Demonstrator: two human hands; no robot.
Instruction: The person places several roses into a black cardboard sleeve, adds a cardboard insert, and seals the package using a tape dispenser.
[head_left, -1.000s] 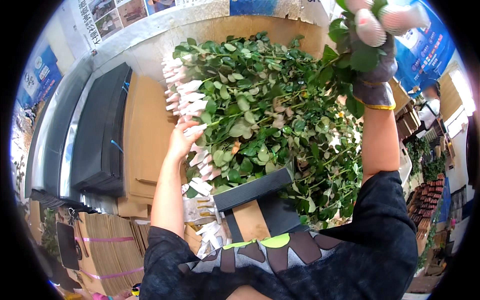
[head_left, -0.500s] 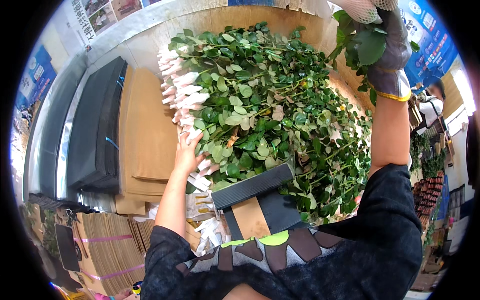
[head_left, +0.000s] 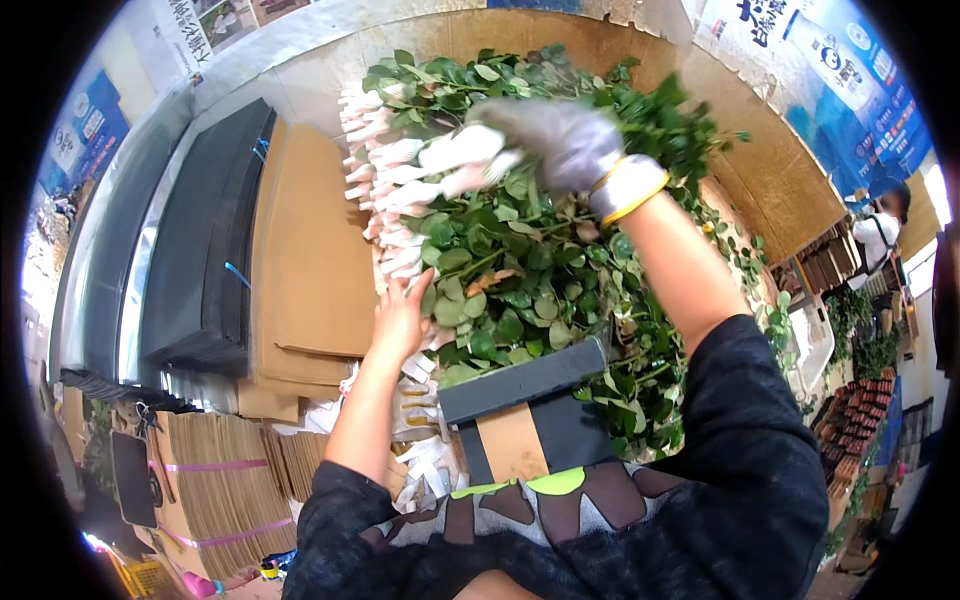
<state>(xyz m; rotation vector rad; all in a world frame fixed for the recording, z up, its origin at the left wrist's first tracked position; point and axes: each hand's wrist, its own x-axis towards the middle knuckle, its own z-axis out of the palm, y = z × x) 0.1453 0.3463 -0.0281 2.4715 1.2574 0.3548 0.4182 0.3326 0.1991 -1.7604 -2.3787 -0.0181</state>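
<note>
A large pile of leafy rose stems (head_left: 520, 230) lies in front of me, its heads wrapped in white netting and pointing left. My right hand (head_left: 575, 145), in a grey-white glove with a yellow cuff edge, is closed round rose stems above the pile and blurred by motion. White-netted heads (head_left: 462, 150) stick out to its left, leaves (head_left: 675, 130) to its right. My bare left hand (head_left: 402, 318) rests at the near end of the row of netted heads, fingers stretched out against the lowest ones. Leaves partly cover its fingertips.
Brown cardboard sheets (head_left: 315, 240) and black sheet stacks (head_left: 205, 240) stand left. Bundled cardboard (head_left: 215, 480) and a phone (head_left: 133, 478) are lower left. A dark box-like stand (head_left: 525, 380) sits before my chest, white strips (head_left: 430, 460) beside it. Another person (head_left: 880, 230) is far right.
My right hand has swung down and left from the upper right, bringing the rose stems over the pile. My left hand has stayed by the netted heads. The view has shifted slightly.
</note>
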